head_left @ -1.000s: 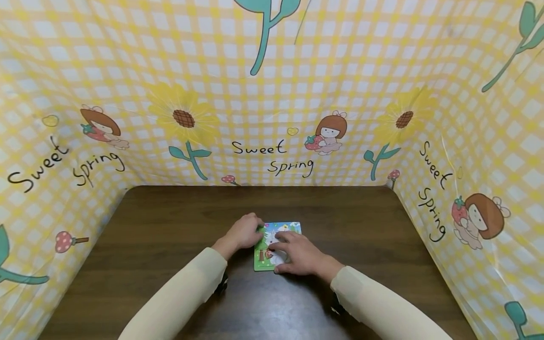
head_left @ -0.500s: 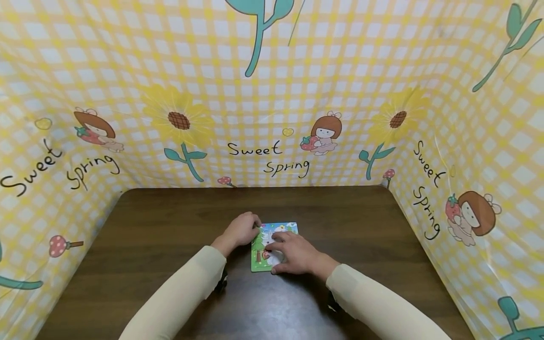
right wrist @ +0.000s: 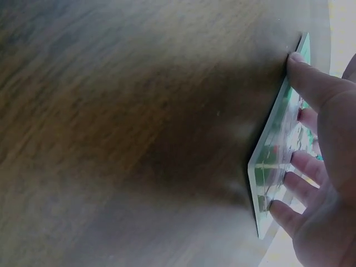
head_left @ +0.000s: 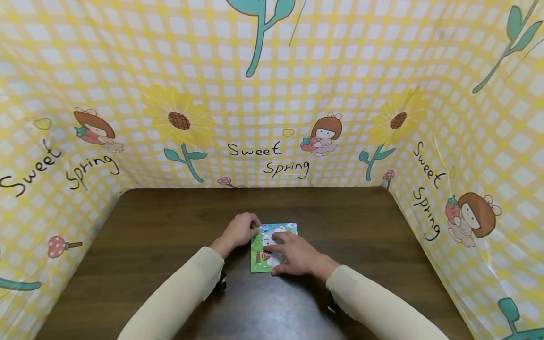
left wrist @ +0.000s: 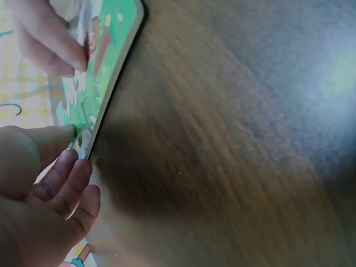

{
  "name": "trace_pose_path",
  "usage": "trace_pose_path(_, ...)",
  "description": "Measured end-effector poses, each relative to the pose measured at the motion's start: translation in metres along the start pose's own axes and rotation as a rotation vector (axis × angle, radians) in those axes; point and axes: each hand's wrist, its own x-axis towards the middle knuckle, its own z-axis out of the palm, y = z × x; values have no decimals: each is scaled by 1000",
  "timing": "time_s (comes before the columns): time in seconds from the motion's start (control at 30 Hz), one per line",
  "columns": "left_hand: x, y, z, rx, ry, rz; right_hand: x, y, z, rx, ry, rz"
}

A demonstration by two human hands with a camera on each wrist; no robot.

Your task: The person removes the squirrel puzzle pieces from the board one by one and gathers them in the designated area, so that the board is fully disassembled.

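A flat jigsaw puzzle board (head_left: 257, 265) with a green, blue and white picture lies on the dark table. My left hand (head_left: 240, 229) is at its far left corner. In the left wrist view, thumb and index finger pinch a thin puzzle piece (left wrist: 82, 135), which appears tilted up at the board's edge; the fingers partly hide it. My right hand (head_left: 297, 255) rests on the board's right half with fingers spread. Its thumb touches the near edge in the right wrist view, and its fingertips (right wrist: 295, 157) lie on the printed surface. The hand covers much of the picture there.
The brown wooden table (head_left: 170, 208) extends around the board on every side. A yellow checked cloth (head_left: 255, 108) with flowers and "Sweet Spring" lettering hangs behind the table and along both sides.
The head view has shifted slightly. Both hands keep nearly the same places on the board, with only a small motion of the left fingers at the corner.
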Motion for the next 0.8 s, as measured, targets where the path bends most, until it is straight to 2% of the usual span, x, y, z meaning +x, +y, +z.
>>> trace_pose_path(0.2,-4,1,-10,-191,-2,-59,-2,-2,1,-3,-1,3)
trace_pose_path(0.33,-10,2,-15,-294,-13,-74,-3,-2,0,-1,-6,3)
trace_pose_path(0.53,-19,-8,-26,-481,-30,-116,-4,-3,0,6,-8,5)
trace_pose_path(0.6,-23,-15,-33,-501,-21,-129,-4,-3,1,9,-9,3)
trace_pose_path(0.8,-40,-41,-63,-477,10,-124,-3,-3,1,0,-4,4)
